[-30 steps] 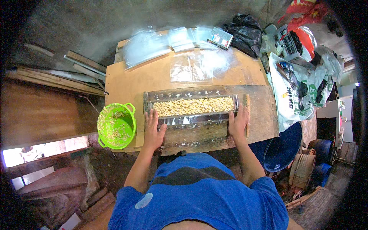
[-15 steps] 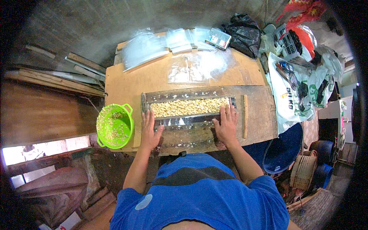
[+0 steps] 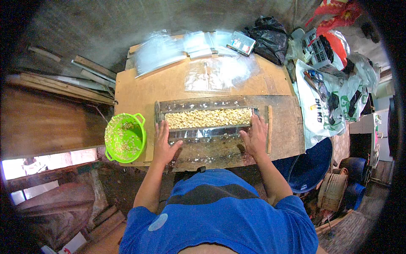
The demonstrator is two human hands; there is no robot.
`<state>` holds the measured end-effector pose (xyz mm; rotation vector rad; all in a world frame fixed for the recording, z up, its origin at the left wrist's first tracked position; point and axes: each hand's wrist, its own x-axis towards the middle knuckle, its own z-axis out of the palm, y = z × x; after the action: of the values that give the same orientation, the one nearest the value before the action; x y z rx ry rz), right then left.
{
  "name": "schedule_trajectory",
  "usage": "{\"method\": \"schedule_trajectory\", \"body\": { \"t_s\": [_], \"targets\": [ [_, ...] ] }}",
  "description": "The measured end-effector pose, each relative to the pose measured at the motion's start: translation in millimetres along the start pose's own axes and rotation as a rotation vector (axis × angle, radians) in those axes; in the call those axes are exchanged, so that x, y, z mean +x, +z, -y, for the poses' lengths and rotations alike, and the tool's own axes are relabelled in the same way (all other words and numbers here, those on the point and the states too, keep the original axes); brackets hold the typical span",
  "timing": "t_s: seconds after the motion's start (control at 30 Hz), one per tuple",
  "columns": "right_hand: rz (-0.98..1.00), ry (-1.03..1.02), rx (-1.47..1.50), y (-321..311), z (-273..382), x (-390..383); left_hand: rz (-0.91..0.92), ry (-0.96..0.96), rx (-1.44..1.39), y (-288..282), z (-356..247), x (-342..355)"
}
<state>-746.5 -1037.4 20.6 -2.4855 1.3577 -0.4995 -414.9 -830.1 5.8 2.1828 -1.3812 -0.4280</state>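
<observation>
With the left hand [image 3: 163,144] and right hand [image 3: 255,137] spread flat, holding nothing, on the long clear plastic sheet of pale kernels [image 3: 207,118] between them, an uneven push could probably spill kernels.

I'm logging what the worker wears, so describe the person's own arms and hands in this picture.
Both forearms come up bare from short blue sleeves of a blue shirt with a dark band across it. The left hand and right hand are bare too: no gloves. No watch, ring or wristband can be made out at this size.
</observation>
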Motion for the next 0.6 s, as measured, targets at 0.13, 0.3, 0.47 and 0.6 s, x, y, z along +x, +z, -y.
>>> {"method": "schedule_trajectory", "body": {
  "t_s": [0.13, 0.3, 0.47, 0.6],
  "targets": [
    [0.057, -0.061, -0.071, -2.7, 2.5, -0.5, -0.034, 0.035, 0.078, -2.0, -0.9, 3.1],
    [0.003, -0.104, -0.045, -0.5, -4.1, 3.6, -0.152, 0.048, 0.018, 0.8, 7.7, 12.5],
    [-0.078, -0.113, 0.136, 1.6, -23.3, 21.4, -0.27, 0.03, -0.084, 4.6, 14.0, 27.9],
    [-0.066, 0.116, 0.32, 4.4, -28.5, 36.2, -0.308, -0.008, -0.119, 4.3, 12.8, 37.4]
  ]
}}
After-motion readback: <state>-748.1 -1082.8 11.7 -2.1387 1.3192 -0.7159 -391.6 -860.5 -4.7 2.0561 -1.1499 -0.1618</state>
